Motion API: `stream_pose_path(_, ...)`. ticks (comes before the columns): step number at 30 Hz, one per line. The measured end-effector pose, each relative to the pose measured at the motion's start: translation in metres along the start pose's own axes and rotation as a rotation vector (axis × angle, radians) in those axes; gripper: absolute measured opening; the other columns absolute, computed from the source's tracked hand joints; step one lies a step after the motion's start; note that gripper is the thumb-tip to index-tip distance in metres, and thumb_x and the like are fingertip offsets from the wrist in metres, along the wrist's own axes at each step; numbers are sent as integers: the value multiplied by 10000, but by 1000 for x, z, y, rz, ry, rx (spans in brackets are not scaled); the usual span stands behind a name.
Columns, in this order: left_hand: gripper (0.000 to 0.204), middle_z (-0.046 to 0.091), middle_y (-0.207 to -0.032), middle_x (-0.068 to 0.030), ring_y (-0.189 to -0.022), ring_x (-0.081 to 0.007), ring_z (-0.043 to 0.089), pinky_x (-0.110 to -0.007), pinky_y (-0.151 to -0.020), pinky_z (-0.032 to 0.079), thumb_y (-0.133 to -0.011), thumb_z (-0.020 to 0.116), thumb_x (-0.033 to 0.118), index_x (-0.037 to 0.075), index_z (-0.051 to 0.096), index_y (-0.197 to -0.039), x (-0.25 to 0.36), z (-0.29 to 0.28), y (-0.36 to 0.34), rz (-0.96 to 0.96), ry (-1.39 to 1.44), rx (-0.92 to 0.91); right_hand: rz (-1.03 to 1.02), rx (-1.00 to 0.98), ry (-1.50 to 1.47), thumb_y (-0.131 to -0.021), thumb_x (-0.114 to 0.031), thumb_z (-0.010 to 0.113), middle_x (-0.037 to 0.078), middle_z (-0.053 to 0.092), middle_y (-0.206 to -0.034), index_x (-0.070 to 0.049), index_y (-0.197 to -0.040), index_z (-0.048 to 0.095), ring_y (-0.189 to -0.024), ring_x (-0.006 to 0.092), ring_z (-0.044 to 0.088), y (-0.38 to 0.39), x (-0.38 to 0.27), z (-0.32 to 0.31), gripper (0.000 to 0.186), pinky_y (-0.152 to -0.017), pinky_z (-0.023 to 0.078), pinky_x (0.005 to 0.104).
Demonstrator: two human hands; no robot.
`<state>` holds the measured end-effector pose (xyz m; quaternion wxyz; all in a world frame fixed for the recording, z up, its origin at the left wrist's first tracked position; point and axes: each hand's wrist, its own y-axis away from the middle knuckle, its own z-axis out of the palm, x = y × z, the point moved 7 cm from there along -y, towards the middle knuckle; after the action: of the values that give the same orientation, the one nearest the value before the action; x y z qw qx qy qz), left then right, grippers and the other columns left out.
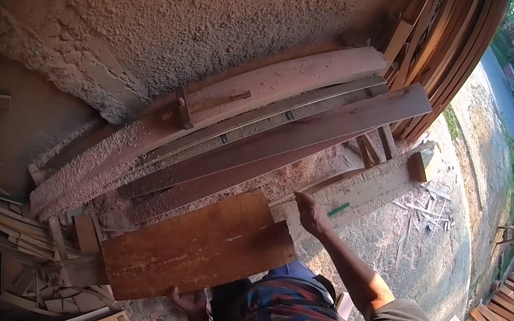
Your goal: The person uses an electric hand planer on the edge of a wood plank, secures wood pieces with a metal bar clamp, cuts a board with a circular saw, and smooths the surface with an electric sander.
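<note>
A wide brown board (195, 245) lies tilted across my lap. My left hand (189, 301) grips its near lower edge from underneath. My right hand (310, 214) reaches forward past the board's upper right corner, with its fingers closed on the edge of a pale, dusty plank (369, 183) that runs away to the right. A green pencil (338, 209) lies on that plank just right of the hand.
Long reddish planks (288, 138) and a sawdust-coated beam (269, 88) lean along a rough plaster wall (161, 2). Thin offcuts (8, 227) pile up at left, more boards (511, 305) at right. A small wood block (420, 166) and shavings lie on the dusty ground (419, 249).
</note>
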<state>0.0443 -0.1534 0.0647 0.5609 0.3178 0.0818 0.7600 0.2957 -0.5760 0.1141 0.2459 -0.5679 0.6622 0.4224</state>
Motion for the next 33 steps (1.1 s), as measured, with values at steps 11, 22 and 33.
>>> stream_pose_path(11, 1029, 162, -1654, -88, -1490, -354, 200, -607, -1193, 195, -823, 349, 891, 226, 182, -1590, -31, -28, -27, 65, -293, 417, -403, -36, 551, -828, -140, 671, 36, 635, -1204, -212, -1119, 702, -1166, 263, 565, 47, 46, -93, 302, -975, 450, 395)
stream_pose_path(22, 896, 171, -1649, -98, -1464, -366, 265, -605, -1172, 250, -920, 378, 774, 247, 124, -1599, -21, -70, -38, 335, -414, 596, -424, -45, 780, -857, -140, 618, 38, 605, -1059, -217, -1109, 694, -1047, 282, 559, 31, 63, -83, 274, -872, 455, 410)
stream_pose_path(33, 810, 206, -1641, -115, -1468, -339, 280, -509, -1184, 275, -980, 418, 649, 157, 212, -1589, -101, -35, -22, 417, -575, 728, -373, -57, 244, -954, -100, 520, 252, 578, -876, -45, -1083, 501, -840, 475, 574, -25, 105, -120, 142, -710, 444, 520)
